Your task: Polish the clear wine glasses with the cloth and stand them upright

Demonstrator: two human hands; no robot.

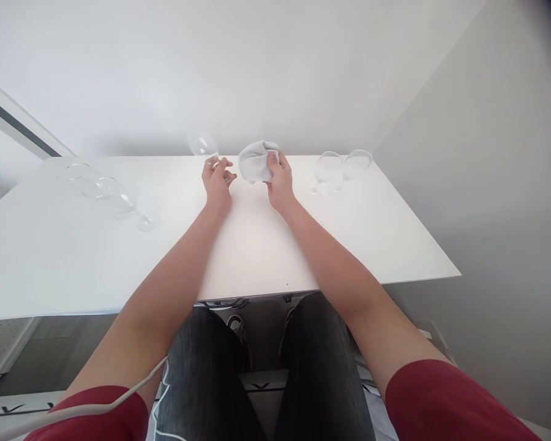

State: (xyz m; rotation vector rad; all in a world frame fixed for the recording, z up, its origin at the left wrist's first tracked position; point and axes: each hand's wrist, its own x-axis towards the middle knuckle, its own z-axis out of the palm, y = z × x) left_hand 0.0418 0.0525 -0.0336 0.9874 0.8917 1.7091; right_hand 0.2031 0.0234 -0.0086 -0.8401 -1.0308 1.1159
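My left hand (217,179) pinches the stem of a clear wine glass (202,146) near the far edge of the white table (257,245); the bowl rises above my fingers. My right hand (280,180) is closed on a bunched grey cloth (256,160), held just to the right of that glass. Both arms reach straight out over the middle of the table.
Two wine glasses (330,168) stand at the far right of the table. Several glasses (105,190) stand or lie along the left side. A white wall runs behind the table and a grey wall on the right. My knees sit under the near edge.
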